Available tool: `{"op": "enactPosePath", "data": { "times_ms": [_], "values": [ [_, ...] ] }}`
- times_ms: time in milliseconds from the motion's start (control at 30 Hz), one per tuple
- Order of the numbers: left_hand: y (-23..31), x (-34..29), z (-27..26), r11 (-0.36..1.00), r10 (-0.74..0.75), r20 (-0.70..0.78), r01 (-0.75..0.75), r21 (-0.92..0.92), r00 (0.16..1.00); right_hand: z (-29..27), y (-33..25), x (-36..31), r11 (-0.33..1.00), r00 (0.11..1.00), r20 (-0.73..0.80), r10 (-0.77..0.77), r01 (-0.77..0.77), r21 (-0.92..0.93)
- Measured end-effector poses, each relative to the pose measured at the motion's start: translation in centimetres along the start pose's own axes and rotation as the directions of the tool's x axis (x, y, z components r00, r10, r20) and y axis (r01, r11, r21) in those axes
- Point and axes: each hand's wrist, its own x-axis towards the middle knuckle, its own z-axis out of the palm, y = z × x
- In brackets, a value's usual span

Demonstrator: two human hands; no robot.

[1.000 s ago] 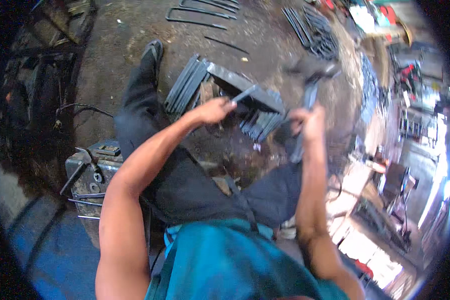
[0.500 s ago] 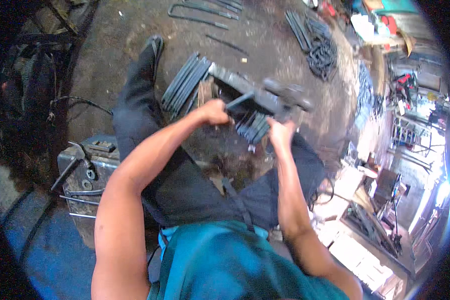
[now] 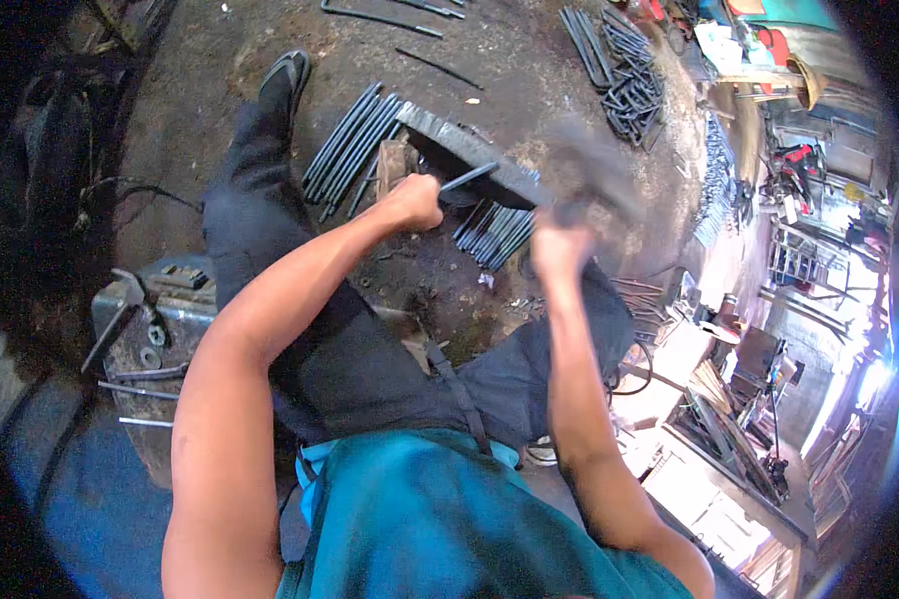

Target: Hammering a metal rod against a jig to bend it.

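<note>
My left hand grips a short dark metal rod and holds its far end on a long steel bar that lies on the dirt floor. My right hand is closed around the handle of a hammer, whose head is blurred with motion above the bar's right end. A bundle of dark rods lies left of the bar, and several more rods lie just below it, between my hands.
My legs in dark trousers stretch toward the bar, the left foot in a sandal. A metal box with tools and rods stands at my left. More bent rods lie at the far right, with workshop clutter beyond.
The hammer came down from my right onto the bar half a second ago. Now it is raised again and blurred. My left hand has kept the rod on the bar.
</note>
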Motion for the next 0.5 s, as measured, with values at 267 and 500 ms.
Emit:
{"op": "enactPosePath", "data": {
  "times_ms": [267, 500],
  "values": [
    [0.8, -0.8, 0.1, 0.989, -0.014, -0.071, 0.003, -0.149, 0.997, -10.7, -2.0, 9.8, 0.957, 0.963, -0.118, 0.244, -0.219, 0.19],
    [0.0, -0.3, -0.1, 0.992, -0.087, 0.053, 0.091, -0.085, 0.995, -13.7, -6.3, 11.1, 0.342, 0.992, -0.128, 0.008, 0.118, 0.932]
  ]
}}
